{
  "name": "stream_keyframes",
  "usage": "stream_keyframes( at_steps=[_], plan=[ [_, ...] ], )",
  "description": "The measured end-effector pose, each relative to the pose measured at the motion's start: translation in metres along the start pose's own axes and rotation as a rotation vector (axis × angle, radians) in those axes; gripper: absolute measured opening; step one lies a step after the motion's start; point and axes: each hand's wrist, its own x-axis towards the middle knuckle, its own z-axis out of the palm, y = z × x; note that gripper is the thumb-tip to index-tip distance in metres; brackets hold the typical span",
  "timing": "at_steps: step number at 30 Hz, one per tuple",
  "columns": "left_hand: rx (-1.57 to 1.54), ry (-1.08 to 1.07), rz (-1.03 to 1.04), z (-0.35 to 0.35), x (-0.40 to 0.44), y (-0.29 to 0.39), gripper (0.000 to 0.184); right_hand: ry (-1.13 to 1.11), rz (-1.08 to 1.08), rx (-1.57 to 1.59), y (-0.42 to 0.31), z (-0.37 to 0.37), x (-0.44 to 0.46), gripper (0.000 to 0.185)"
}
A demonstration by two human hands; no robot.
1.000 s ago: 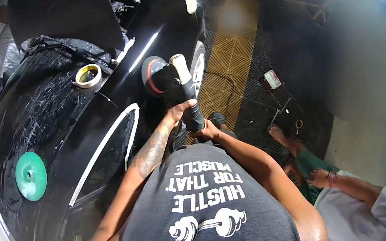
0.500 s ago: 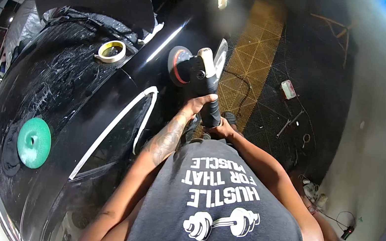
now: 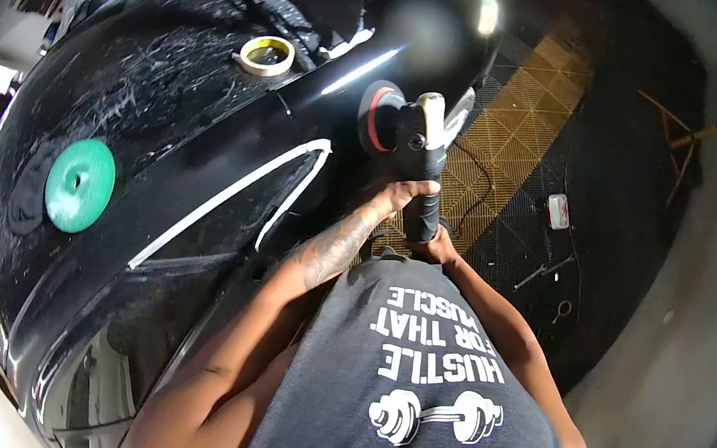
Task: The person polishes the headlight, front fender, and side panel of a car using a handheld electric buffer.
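A black polisher (image 3: 424,146) with a white-topped head and a dark pad with a red ring is held against or very near the black car's side panel (image 3: 347,111); the contact line is not clear. My left hand (image 3: 404,196) is wrapped round the polisher's body. Lower down, my right hand (image 3: 439,245) grips the rear end of the same tool, its fingers partly hidden. White tape (image 3: 223,199) outlines the small side window to the left of my left hand.
A tape roll (image 3: 266,55) and a round green pad (image 3: 80,185) lie on the film-covered glass. On the tiled floor (image 3: 521,128) at the right are a red and white box (image 3: 557,211), a thin cable and small tools. A wooden stand (image 3: 687,143) is farther right.
The view has turned, so car, tape roll and green pad appear shifted. Both hands keep their hold on the polisher. The other person seen at the right earlier is out of view.
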Motion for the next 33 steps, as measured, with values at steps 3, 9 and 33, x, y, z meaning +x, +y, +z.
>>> stream_keyframes(
  at_steps=[3,9,33],
  plan=[
    [-0.022,0.034,0.037,0.005,-0.005,0.005,0.051,-0.08,-0.038,-0.046,0.002,-0.011,0.006,0.038],
    [0.089,0.303,0.426,0.011,-0.047,0.005,0.045,-0.346,-0.149,0.166,-0.003,-0.012,0.013,0.037],
    [-0.153,0.292,0.381,0.023,-0.023,0.039,0.077,-0.411,-0.057,0.027,-0.05,-0.049,0.036,0.067]
  ],
)
